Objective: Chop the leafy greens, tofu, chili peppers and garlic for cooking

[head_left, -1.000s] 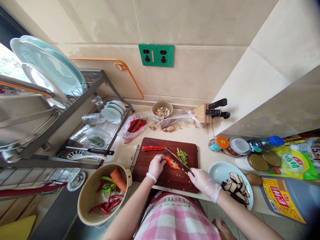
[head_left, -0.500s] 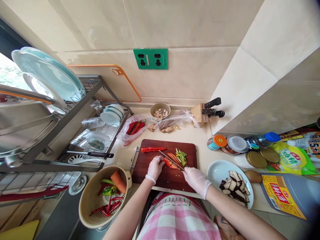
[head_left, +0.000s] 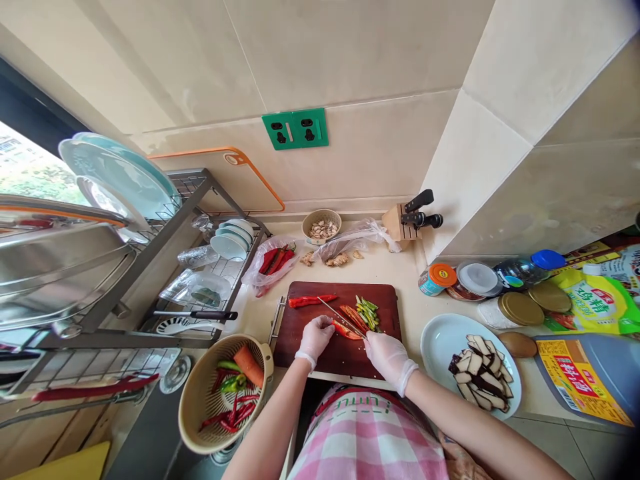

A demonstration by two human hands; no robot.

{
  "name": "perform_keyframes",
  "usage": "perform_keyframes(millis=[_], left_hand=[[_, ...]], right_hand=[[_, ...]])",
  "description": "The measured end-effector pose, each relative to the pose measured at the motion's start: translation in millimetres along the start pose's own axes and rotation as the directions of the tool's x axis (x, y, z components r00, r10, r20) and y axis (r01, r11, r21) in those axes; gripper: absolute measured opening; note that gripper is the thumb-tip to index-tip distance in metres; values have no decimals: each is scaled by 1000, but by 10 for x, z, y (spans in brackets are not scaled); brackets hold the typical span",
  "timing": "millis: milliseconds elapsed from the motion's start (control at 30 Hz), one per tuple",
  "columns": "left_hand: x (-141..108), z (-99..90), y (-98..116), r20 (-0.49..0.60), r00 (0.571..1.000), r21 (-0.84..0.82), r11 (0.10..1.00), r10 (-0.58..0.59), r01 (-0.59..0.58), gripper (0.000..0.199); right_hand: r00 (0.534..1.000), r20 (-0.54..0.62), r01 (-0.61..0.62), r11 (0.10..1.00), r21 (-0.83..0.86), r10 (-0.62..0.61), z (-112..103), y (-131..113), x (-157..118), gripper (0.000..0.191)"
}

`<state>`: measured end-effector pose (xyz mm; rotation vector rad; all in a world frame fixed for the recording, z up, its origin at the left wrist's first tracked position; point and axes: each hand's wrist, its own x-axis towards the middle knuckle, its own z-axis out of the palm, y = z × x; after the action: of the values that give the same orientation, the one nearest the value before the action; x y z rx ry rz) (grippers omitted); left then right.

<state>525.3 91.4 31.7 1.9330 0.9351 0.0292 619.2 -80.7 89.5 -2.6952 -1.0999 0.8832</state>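
Note:
A dark wooden cutting board [head_left: 310, 350] lies in front of me. My right hand [head_left: 386, 357], in a clear glove, is closed round a knife [head_left: 334, 311], whose blade slants up and left over the board. My left hand [head_left: 316, 341], gloved too, pinches the left end of a split red chili pepper [head_left: 347, 331] lying just on the near side of the blade. Beyond the blade are sliced red pepper strips [head_left: 352, 316] and cut green pepper pieces [head_left: 368, 312]. One whole red chili [head_left: 313, 301] rests along the board's far edge. The knife handle is hidden in my hand.
Left stand a colander [head_left: 190, 407] of peppers and carrot, and a dish rack [head_left: 150, 257]. Behind the board are a bag of red peppers [head_left: 273, 261], ginger [head_left: 337, 260], a garlic basket [head_left: 321, 227] and a knife block [head_left: 397, 223]. Right: a plate [head_left: 440, 333] of dark-skinned slices, jars, bottles.
The view has tilted and shifted slightly, so the surroundings sit differently in frame. Both hands stay over the board, the left still at the split pepper and the right still holding the knife.

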Motion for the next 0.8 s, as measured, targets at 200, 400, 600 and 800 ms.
perform_keyframes(millis=[200,400,600,800], left_hand=[[-175,-43,4,4,996,70,993,92,-92,11],[-211,-25,-6,13,991,104,985,135,-135,12],[-199,-9,-62,2,987,167,974,158,-156,13],[-175,13,-48,-15,990,193,972,139,-133,13]], right_hand=[[999,-25,40,999,18,-40,-18,208,-80,28],[997,9,71,997,36,-71,-42,273,-189,26],[998,30,62,998,16,-62,-70,255,-211,26],[997,47,66,998,-16,-65,-144,218,-174,26]])
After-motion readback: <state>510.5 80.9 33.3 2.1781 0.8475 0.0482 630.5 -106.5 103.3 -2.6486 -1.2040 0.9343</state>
